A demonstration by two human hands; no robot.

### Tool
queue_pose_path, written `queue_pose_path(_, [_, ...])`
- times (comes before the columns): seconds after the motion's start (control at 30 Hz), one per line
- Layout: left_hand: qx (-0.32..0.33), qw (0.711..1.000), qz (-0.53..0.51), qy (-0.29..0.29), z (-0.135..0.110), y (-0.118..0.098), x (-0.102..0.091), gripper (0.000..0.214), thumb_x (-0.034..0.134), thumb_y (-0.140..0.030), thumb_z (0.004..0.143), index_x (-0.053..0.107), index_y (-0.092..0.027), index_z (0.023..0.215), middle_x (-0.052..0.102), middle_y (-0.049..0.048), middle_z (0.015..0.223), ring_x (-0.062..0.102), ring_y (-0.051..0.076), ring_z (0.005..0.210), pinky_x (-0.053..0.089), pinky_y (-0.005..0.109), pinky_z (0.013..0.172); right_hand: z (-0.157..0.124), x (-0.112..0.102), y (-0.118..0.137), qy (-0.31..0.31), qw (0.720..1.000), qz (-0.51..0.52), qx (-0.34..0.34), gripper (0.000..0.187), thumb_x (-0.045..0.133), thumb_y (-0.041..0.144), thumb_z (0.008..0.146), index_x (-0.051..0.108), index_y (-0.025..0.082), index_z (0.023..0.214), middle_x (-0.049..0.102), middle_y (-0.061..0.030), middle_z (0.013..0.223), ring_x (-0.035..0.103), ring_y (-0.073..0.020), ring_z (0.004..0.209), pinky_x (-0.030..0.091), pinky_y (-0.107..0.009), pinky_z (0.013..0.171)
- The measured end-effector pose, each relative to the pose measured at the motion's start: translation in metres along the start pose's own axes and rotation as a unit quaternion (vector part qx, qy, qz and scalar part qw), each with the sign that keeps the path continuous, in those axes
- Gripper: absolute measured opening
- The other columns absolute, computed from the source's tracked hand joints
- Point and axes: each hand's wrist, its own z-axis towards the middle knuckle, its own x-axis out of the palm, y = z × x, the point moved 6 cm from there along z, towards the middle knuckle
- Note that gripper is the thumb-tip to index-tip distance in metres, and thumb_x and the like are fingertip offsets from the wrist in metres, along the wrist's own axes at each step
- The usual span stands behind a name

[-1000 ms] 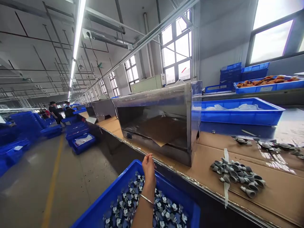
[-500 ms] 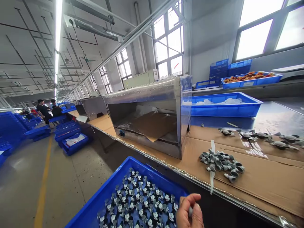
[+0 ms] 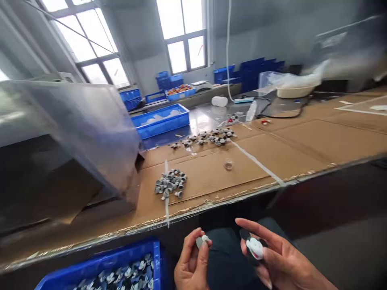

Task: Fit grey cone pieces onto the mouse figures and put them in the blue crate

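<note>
Well, the person's two hands are working low over a pair of dark trousers (image 3: 225, 245), near each other but not touching. The left hand (image 3: 191, 261) is curling narrow, its thumb and fingers pinching a small grey piece (image 3: 200, 241), which seems to be a moulded cap, though the view is too soft to be sure. The right hand (image 3: 282, 257) is turned palm-inward with its fingers stretched toward the left, holding a black piece with a white face (image 3: 254, 247) against the fingertips (image 3: 263, 251).

Just to the near left, a blue crate (image 3: 155, 257) is sitting full of similar black-and-white pieces (image 3: 127, 274). Beyond it, a cardboard-covered bench (image 3: 256, 159) is running across the scene, carrying a heap of grey cone-shaped parts (image 3: 171, 183) toward the left and a scattered row of small parts (image 3: 208, 137) farther off. A small clear cup (image 3: 229, 164) is standing on the cardboard, and a translucent hood (image 3: 69, 121) is looming at the far left, with a blue crate of plastic bags (image 3: 160, 121) behind it.
</note>
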Motion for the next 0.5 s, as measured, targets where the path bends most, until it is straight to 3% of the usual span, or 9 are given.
queue_pose_path(0.13, [-0.019, 0.999, 0.001, 0.043, 0.009, 0.005, 0.029, 0.047, 0.098, -0.037, 0.045, 0.079, -0.022, 0.085, 0.078, 0.0014, 0.082, 0.074, 0.012, 0.069, 0.06, 0.016, 0.07, 0.003, -0.013, 0.038, -0.019, 0.996, 0.037, -0.074, 0.048, 0.089, 0.04, 0.07, 0.072, 0.028, 0.113, 0.068, -0.0017, 0.088, 0.057, -0.0068, 0.065, 0.048, -0.018, 0.062])
queue_pose_path(0.33, [0.048, 0.991, 0.04, 0.122, 0.037, 0.012, 0.062, 0.037, 0.097, -0.029, 0.05, 0.079, -0.019, 0.081, 0.079, 0.0045, 0.087, 0.076, 0.018, 0.081, 0.062, 0.021, 0.077, 0.012, -0.031, 0.077, -0.041, 0.986, 0.038, -0.156, 0.037, 0.089, 0.036, 0.071, 0.071, 0.024, 0.101, 0.072, -0.0019, 0.088, 0.064, -0.0098, 0.068, 0.052, -0.021, 0.065])
queue_pose_path(0.5, [-0.011, 0.991, 0.039, 0.13, 0.047, 0.028, 0.089, 0.042, 0.097, -0.036, 0.048, 0.079, -0.021, 0.083, 0.078, 0.0027, 0.091, 0.074, 0.014, 0.08, 0.06, 0.018, 0.079, 0.023, -0.041, 0.096, -0.051, 0.983, 0.016, -0.177, 0.034, 0.087, 0.036, 0.073, 0.071, 0.022, 0.1, 0.071, -0.0024, 0.089, 0.068, -0.0124, 0.072, 0.055, -0.024, 0.071])
